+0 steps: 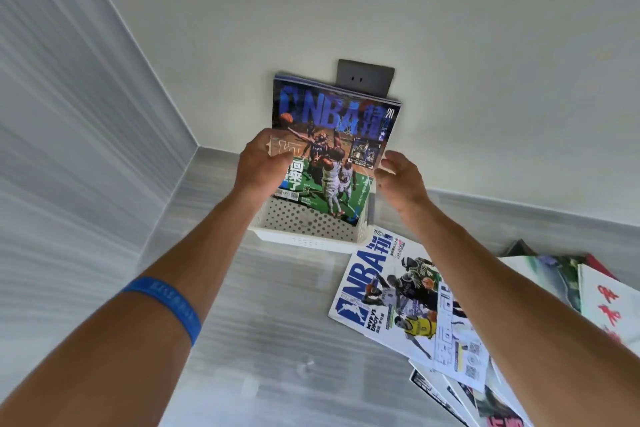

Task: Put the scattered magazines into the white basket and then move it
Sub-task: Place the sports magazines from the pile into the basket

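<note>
Open grey bench runs from the left wall to the middle, bare at 7 to 9 o'clock, with the corner of the two walls closing it off at 11 o'clock. The left hand reaches forward at 12 o'clock, a blue wristband on its forearm, its fingers gripping the left edge of a dark basketball magazine. That magazine stands nearly upright with its bottom edge down inside the white basket, which sits against the back wall below a grey wall socket. The right hand hovers just beside the magazine's right edge, fingers spread open and holding nothing. At 3 to 5 o'clock, a white basketball magazine lies flat just beside the basket's right corner, overlapping a loose heap of other magazines that crowd the right side of the bench.
</note>
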### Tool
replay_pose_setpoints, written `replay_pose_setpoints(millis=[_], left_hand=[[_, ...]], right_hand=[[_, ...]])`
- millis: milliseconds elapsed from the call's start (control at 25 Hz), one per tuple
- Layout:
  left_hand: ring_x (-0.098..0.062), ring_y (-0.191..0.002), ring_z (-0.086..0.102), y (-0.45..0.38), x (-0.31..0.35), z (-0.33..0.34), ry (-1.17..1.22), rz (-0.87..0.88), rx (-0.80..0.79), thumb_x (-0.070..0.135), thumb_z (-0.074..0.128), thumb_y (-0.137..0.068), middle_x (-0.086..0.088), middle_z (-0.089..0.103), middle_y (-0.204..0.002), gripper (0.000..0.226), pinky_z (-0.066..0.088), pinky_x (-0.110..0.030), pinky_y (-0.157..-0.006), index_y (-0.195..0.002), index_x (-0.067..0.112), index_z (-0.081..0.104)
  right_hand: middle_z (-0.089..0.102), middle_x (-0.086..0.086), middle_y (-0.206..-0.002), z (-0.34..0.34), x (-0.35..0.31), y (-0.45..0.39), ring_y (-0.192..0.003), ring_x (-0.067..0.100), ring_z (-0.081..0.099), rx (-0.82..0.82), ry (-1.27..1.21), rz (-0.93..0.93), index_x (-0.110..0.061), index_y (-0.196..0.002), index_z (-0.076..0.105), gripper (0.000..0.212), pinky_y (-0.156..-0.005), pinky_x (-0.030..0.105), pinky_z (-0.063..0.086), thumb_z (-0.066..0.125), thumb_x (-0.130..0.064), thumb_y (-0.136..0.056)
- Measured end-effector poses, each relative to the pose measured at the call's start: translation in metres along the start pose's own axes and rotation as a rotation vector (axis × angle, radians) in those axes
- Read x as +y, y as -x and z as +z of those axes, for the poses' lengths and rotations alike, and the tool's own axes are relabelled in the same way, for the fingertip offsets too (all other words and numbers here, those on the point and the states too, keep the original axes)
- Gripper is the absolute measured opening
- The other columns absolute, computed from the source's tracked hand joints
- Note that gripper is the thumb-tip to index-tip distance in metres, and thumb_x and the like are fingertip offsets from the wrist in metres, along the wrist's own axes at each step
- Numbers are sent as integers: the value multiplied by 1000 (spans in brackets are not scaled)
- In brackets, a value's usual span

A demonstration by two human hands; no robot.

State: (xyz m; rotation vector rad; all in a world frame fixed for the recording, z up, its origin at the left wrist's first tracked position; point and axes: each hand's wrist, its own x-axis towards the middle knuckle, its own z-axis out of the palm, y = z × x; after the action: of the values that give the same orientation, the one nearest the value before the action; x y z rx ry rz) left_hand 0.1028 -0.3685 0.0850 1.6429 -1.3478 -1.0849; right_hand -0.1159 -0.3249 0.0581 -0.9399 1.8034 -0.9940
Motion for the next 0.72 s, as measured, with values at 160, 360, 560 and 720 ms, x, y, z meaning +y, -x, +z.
replay_pose_setpoints(millis=[160, 360, 560, 720], left_hand=[[-8, -87, 66, 97, -36, 29, 161, -149, -7, 14, 62, -88, -1, 70, -108, 24, 52, -21, -65, -111, 18, 66], [-20, -79, 69, 249, -108, 106, -312, -361, -492, 19, 59, -81, -1, 74, -84, 12, 50, -25, -69, -86, 18, 70], [-19, -72, 60, 278, -126, 156, 347, -934, -309, 11, 64, -90, -12, 65, -84, 7, 49, -26, -63, -89, 4, 66], [-19, -71, 63, 281, -130, 170, 355, -926, -141, 11, 68, -88, -9, 69, -80, 12, 56, -28, -63, -97, 3, 67]], right_hand=[[62, 5, -133, -39, 61, 56, -114, 22, 62, -86, 255, -4, -18, -126, 59, 34, -92, 28, 47, 57, -12, -93], [19, 4, -161, -106, 166, 119, -144, 35, 26, -229, 1251, 151, -27, -150, 23, 71, -110, 56, 32, 54, -48, -90], [17, 17, -160, -121, 201, 162, -132, 43, 42, -279, 1409, 12, -18, -150, 21, 78, -96, 48, 51, 43, -61, -90], [57, 17, -127, -121, 200, 188, -83, 22, 69, -235, 1367, -127, -13, -129, 50, 53, -60, 30, 58, 43, -51, -93]])
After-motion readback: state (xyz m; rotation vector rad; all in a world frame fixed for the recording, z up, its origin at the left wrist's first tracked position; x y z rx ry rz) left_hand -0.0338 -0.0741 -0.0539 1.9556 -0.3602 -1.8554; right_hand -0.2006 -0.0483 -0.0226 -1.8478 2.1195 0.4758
